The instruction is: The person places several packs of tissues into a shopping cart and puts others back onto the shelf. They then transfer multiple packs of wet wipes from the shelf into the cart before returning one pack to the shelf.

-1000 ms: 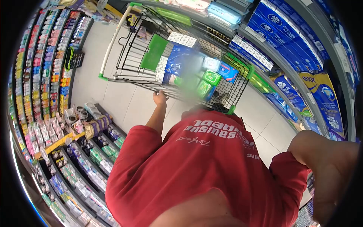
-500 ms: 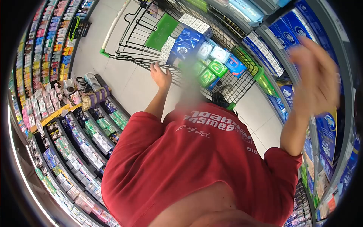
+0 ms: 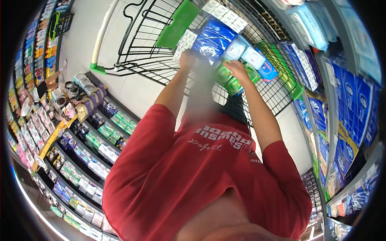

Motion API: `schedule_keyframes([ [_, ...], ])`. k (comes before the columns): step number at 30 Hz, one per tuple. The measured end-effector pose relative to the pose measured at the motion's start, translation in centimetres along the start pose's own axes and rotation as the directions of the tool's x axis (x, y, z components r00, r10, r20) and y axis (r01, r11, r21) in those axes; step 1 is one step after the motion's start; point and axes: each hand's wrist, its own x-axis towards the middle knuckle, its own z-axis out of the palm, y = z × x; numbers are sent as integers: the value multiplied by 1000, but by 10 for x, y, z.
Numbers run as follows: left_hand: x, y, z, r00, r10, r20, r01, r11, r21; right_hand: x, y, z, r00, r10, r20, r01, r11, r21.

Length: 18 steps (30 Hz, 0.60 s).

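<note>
The shopping cart (image 3: 132, 64) stands in front of me, a black wire basket with green panels. My left hand (image 3: 187, 59) is closed at the cart's near side, beside white tissue packs (image 3: 185, 43) and a large blue plastic-wrapped pack (image 3: 214, 40). Its fingers are mostly hidden, so what they hold does not show. Reaching into the basket, my right hand (image 3: 238, 71) has its fingers bent on a green wipes pack (image 3: 223, 74). Pale blue and white wipes packs (image 3: 253, 57) lie just beyond that hand, with a blue pack (image 3: 268, 71) alongside.
Shelving on the right carries large blue packs (image 3: 350, 100) and light blue packs (image 3: 307, 24). Small packaged goods fill the left shelves (image 3: 80, 160). A person (image 3: 40, 90) is partly visible at the far left, near a black basket (image 3: 64, 24). A grey blur covers the middle.
My right hand has come down from its raised place near the right shelf into the cart. My left hand has moved forward to the packs, its fingers now curled. The cart appears larger in view.
</note>
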Motion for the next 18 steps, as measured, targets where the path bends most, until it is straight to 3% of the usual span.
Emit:
schedule_keyframes([
  [3,40,-37,20,983,157,96,-132,965,-226,22,-10,29,993,114,43,-110,991,-79],
  [4,34,-28,13,984,145,107,-119,969,-218,35,-1,38,992,123,-18,-124,992,-34],
  [6,2,23,-19,933,280,227,-276,960,-49,63,21,49,982,154,-108,-151,988,40],
  [7,-3,24,-20,948,222,229,-97,885,-455,68,21,50,987,156,-36,-151,981,119],
  [8,-1,20,-15,948,212,235,-88,889,-449,72,21,51,988,150,-28,-145,981,132],
  [10,5,10,-8,982,147,116,-46,790,-611,77,20,54,995,103,-7,-101,985,138],
  [11,15,-3,-7,837,546,38,-523,818,-240,76,24,56,994,109,-9,-107,984,143],
  [12,18,-14,-3,835,549,43,-525,817,-240,73,26,56,993,113,-27,-109,986,126],
  [14,4,13,-17,953,253,168,-175,908,-380,69,24,57,994,59,-87,-48,991,121],
  [15,1,4,-12,840,542,-35,-542,840,8,64,23,53,993,84,-83,-72,988,136],
  [16,0,2,-11,828,560,-35,-560,828,0,47,10,52,991,108,-79,-95,984,152],
  [18,7,-2,-13,930,352,107,-357,934,30,21,-9,45,980,199,-12,-190,950,248],
])
